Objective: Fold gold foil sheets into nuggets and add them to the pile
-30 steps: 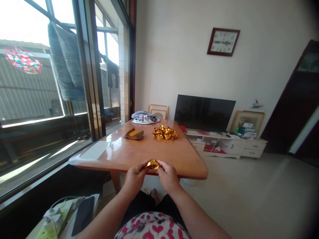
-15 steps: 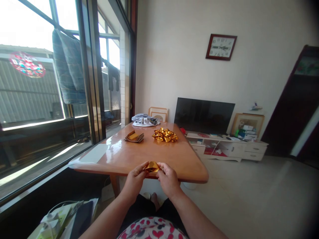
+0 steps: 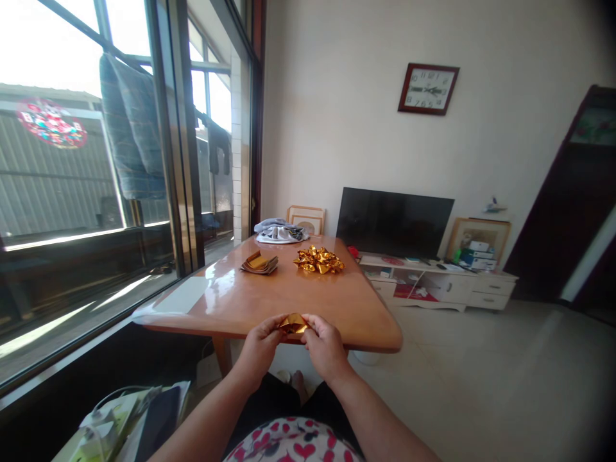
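A gold foil piece (image 3: 294, 323) is pinched between the left hand (image 3: 260, 350) and right hand (image 3: 326, 348); a foil pile (image 3: 318, 260) is seen at 12 o'clock on the table (image 3: 231, 301).

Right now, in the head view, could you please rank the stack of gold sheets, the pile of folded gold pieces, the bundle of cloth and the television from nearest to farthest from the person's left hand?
1. Stack of gold sheets, mid-table, left.
2. Pile of folded gold pieces, mid-table, right, close to the stack in distance.
3. Bundle of cloth, at the table's far end.
4. Television, beyond the table.

Measured from the left hand.
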Demonstrator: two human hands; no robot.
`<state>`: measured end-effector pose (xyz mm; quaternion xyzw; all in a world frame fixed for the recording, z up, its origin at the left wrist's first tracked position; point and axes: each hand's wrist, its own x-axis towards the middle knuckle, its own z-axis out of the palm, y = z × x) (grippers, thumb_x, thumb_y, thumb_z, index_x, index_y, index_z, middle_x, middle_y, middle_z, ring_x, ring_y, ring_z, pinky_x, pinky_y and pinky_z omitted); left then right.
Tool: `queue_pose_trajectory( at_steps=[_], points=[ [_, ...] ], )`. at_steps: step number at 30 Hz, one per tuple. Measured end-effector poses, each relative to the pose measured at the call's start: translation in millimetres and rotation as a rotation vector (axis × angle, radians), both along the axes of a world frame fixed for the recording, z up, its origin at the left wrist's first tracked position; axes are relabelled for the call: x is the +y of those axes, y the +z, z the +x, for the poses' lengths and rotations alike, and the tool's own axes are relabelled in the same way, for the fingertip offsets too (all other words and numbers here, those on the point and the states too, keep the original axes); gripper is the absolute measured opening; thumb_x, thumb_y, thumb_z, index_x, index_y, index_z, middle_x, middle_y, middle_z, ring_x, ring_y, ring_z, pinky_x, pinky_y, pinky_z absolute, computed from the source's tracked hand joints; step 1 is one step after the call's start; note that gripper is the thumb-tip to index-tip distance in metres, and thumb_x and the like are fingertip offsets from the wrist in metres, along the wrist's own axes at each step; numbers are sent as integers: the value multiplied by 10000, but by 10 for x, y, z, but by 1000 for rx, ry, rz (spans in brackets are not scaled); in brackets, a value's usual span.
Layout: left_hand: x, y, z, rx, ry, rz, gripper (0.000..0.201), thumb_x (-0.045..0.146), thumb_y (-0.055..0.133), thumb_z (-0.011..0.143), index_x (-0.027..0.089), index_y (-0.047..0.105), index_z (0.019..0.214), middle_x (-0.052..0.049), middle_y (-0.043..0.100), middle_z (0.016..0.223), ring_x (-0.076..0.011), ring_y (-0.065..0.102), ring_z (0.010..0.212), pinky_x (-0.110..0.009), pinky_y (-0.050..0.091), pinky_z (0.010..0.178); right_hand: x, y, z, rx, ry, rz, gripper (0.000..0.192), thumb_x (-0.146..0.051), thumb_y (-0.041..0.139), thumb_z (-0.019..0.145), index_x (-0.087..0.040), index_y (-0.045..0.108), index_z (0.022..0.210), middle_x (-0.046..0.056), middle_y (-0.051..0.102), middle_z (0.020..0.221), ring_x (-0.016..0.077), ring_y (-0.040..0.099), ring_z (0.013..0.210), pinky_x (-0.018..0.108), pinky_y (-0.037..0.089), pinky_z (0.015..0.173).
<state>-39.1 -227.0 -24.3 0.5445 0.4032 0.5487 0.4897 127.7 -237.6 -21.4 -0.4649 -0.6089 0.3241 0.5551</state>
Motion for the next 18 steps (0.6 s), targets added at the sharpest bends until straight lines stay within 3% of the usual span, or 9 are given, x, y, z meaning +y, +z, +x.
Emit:
queue_pose_trajectory(
  at_steps=[9, 14, 18],
  points=[
    [25, -46, -4, -34, 11, -17, 520, 295, 668, 793, 133, 673, 1287, -133, 738, 1221, -308, 682, 1133, -445, 489, 1029, -12, 1, -15, 24, -26, -12, 311, -236, 526, 833, -179, 696, 1087, 17, 705, 745, 177, 646, 678, 265, 503, 644],
    [24, -31, 11, 2, 3, 4, 450, 273, 656, 785, 131, 705, 1210, -132, 751, 1185, -312, 690, 1111, -453, 487, 1031, 0, -22, -17, 26, -20, -12, 272, -246, 534, 832, -180, 686, 1048, 16, 696, 732, 176, 647, 669, 260, 498, 620],
    [31, -33, 10, -5, 12, -14, 466, 264, 643, 789, 127, 691, 1231, -133, 754, 1183, -315, 694, 1112, -472, 472, 1055, 19, -47, -12, 45, -39, -54, 435, -241, 553, 815, -148, 646, 1230, 49, 734, 821, 194, 671, 714, 279, 519, 642]
  ],
)
